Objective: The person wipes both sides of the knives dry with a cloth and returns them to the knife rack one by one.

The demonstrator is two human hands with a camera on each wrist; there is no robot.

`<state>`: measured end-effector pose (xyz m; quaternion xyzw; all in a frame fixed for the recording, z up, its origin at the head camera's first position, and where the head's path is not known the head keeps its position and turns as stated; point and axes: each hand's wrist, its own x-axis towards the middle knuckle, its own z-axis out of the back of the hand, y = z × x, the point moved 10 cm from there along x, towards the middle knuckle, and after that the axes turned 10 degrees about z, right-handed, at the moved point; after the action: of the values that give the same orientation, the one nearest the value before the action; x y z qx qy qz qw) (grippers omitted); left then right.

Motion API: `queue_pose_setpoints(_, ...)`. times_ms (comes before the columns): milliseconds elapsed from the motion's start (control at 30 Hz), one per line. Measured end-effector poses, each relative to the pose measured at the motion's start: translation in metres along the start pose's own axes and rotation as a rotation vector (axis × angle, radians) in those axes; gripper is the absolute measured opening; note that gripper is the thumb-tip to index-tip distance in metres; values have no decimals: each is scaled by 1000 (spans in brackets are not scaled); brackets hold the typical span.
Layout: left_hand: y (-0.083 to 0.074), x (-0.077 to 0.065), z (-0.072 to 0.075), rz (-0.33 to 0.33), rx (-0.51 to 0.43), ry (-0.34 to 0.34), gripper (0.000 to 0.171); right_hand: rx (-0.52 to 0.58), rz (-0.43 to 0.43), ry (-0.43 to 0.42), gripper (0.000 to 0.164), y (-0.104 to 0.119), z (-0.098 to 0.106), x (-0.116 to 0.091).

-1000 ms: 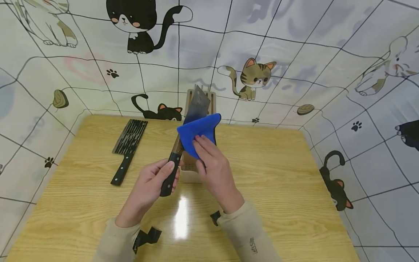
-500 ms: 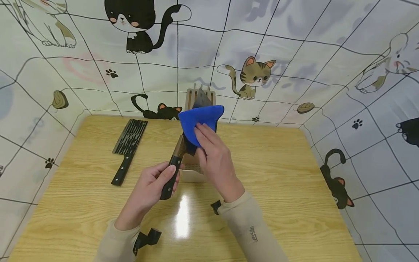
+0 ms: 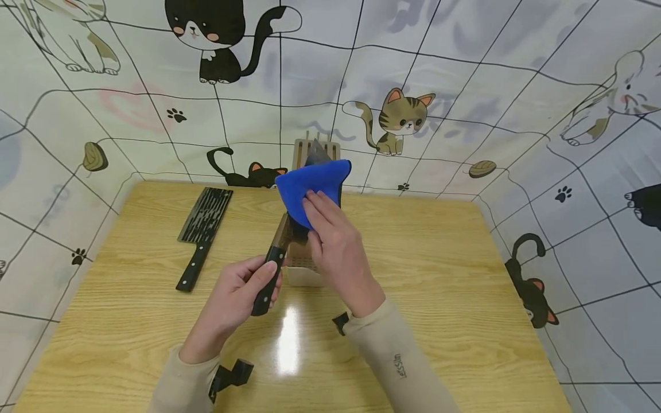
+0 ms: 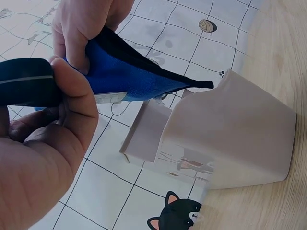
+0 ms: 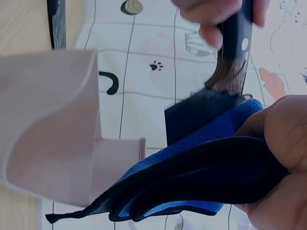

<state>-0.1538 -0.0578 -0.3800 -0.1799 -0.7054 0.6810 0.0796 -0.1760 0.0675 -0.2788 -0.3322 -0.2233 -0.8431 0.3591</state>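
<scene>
My left hand (image 3: 234,298) grips the black riveted handle of a cleaver (image 3: 269,281). The cleaver's blade points up and away, its tip showing past a blue cloth (image 3: 312,176) with dark edging. My right hand (image 3: 341,255) holds this cloth folded over the blade, fingers extended on top. In the right wrist view the dark blade (image 5: 196,115) goes into the fold of the cloth (image 5: 192,148); most of the blade is hidden. A beige knife holder (image 4: 235,129) stands behind the hands, apart from them.
A second cleaver (image 3: 203,229), with a black and silver patterned blade, lies at the left of the wooden table (image 3: 423,275). Cat-printed sheeting (image 3: 454,69) encloses the table's back and sides. Black camera mounts (image 3: 234,374) sit at both wrists.
My right hand has slid the cloth up the blade, away from the handle, covering more toward the tip. The left hand keeps its grip, with the handle slightly lower.
</scene>
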Motion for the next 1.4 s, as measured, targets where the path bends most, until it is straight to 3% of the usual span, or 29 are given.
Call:
queue_pose_setpoints(200,0,-1,-3,-7,-16,23,35,-18,-31,6,37,-13,0,4)
queue_pose_setpoints(500,1,0,1,-2,-39,21,37,15,17,28,37,2,-4,1)
queue_pose_setpoints(733,3,1,3,23,-35,18,37,3,-1,8,37,-11,-5,7)
queue_pose_setpoints(933,2,2,5,5,-25,14,37,5,-22,17,37,-17,-7,8)
queue_pose_setpoints(1167,2,10,10,4,-11,-8,38,34,17,3,36,-10,-8,8)
queue_pose_setpoints(1400,1,23,11,8,-21,-15,40,13,3,-9,37,-12,-7,12)
